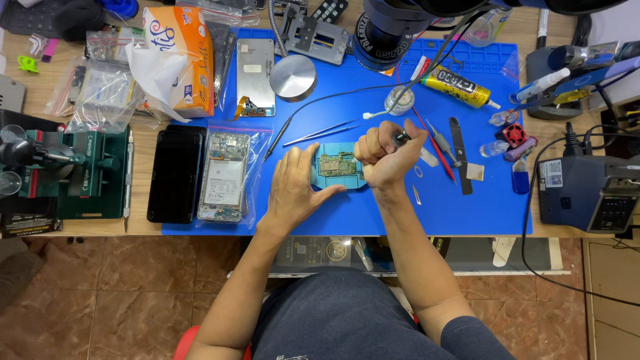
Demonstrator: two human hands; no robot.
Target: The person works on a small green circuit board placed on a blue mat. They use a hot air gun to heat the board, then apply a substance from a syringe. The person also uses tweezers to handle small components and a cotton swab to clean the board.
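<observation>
A small green circuit board [337, 164] sits in a teal holder [339, 180] on the blue work mat [460, 200]. My left hand [297, 187] lies flat with fingers spread, pressing on the holder's left edge. My right hand [385, 153] is a fist around a dark screwdriver handle [401, 138], held upright over the board's right side. The tool's tip is hidden under the hand.
An opened phone [225, 175] in a clear bag and a black phone [175, 173] lie left. Tweezers [320, 133], a yellow glue tube [457, 85], screwdrivers [443, 148], small bottles [501, 133], a tissue pack [180, 60], a green clamp fixture [73, 173] and a soldering station [590, 190] surround the mat.
</observation>
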